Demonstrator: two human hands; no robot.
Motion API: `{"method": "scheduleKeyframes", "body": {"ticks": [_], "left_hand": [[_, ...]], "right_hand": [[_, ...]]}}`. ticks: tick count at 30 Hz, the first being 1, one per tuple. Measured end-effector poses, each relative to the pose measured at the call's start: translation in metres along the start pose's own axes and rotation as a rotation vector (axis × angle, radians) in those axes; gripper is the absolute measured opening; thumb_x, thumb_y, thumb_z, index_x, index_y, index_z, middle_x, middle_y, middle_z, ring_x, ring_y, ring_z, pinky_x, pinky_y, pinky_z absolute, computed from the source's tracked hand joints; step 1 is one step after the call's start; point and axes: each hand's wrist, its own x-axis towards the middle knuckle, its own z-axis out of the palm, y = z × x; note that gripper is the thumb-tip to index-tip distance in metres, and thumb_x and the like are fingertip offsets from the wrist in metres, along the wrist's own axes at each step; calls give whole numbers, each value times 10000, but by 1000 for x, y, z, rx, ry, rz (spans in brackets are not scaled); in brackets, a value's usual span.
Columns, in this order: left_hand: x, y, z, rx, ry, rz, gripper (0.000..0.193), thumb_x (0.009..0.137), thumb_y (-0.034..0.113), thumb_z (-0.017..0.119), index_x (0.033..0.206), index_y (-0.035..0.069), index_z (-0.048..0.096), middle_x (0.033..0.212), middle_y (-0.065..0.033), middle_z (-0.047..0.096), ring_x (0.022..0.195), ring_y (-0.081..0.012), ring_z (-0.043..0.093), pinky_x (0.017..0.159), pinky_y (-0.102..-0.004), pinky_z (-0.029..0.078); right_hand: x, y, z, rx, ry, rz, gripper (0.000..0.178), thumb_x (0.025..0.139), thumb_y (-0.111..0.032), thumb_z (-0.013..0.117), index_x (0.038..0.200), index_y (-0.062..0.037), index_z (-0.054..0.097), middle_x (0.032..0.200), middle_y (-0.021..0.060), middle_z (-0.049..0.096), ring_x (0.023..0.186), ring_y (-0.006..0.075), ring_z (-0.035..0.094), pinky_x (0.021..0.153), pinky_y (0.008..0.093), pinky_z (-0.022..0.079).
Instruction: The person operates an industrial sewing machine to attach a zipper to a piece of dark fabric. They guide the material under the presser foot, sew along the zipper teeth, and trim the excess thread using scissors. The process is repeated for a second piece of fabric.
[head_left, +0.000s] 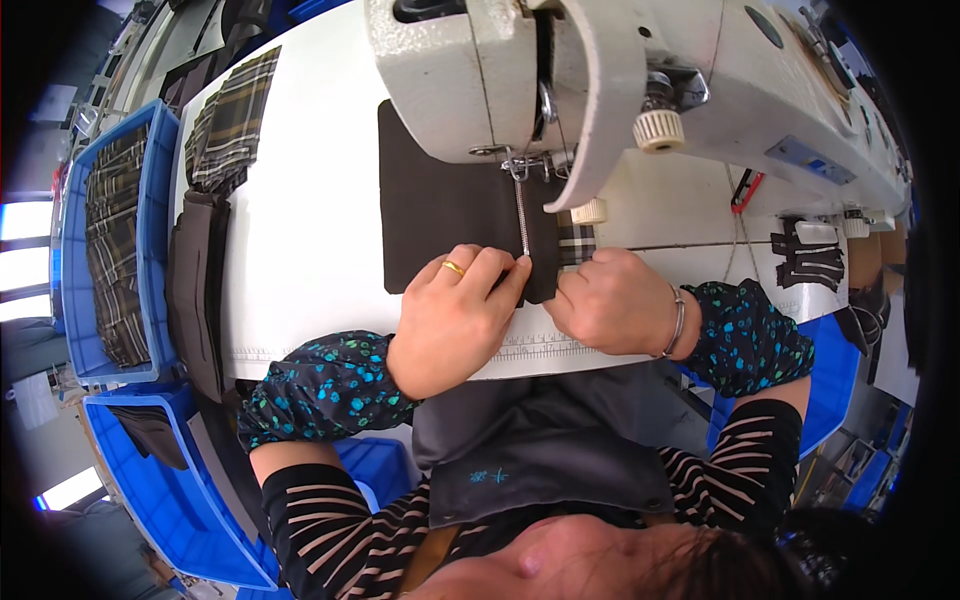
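Note:
A dark brown fabric panel (440, 205) lies flat under the sewing machine's presser foot (520, 168). A metal-toothed zipper (523, 218) runs down it from the foot toward me. My left hand (455, 315), with a gold ring, is closed, its bent fingers pressing the fabric and its thumb and forefinger at the zipper's near end. To the right, my right hand (612, 300) is curled in a fist on the lower right edge of the fabric; its fingertips are hidden. Some plaid cloth (577, 243) shows beneath the panel's right side.
The white sewing machine (640, 60) overhangs the white table (310, 220). Plaid pieces (230, 125) and folded dark fabric (198, 290) lie at left, beside a blue crate (160, 230) of plaid cloth. At right are red-handled snips (745, 190) and small zippered pieces (808, 262). A ruler strip (540, 348) lines the front edge.

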Motion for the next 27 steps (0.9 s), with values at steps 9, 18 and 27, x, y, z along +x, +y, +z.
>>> {"method": "scheduleKeyframes", "body": {"ticks": [9, 18, 27], "left_hand": [[-1, -1, 4, 107, 76, 76, 494, 652, 92, 766, 1144, 68, 791, 1001, 15, 683, 881, -173, 662, 730, -296, 555], [-1, -1, 5, 119, 55, 58, 468, 670, 105, 774, 1137, 63, 791, 999, 9, 677, 867, -174, 655, 721, -297, 550], [8, 1, -9, -1, 7, 13, 463, 763, 310, 803, 1145, 50, 780, 1122, -56, 707, 1046, -273, 677, 856, -377, 575]], "right_hand": [[1, -1, -1, -9, -15, -4, 102, 758, -168, 678, 727, -73, 657, 660, 40, 596, 558, 175, 621, 529, 332, 449], [3, -2, -2, -22, -17, -4, 97, 764, -164, 681, 737, -71, 668, 656, 38, 588, 547, 170, 611, 531, 332, 449], [2, -2, -8, 16, 49, -22, 123, 769, -183, 697, 709, -105, 623, 667, 16, 572, 555, 161, 597, 526, 321, 426]]}}
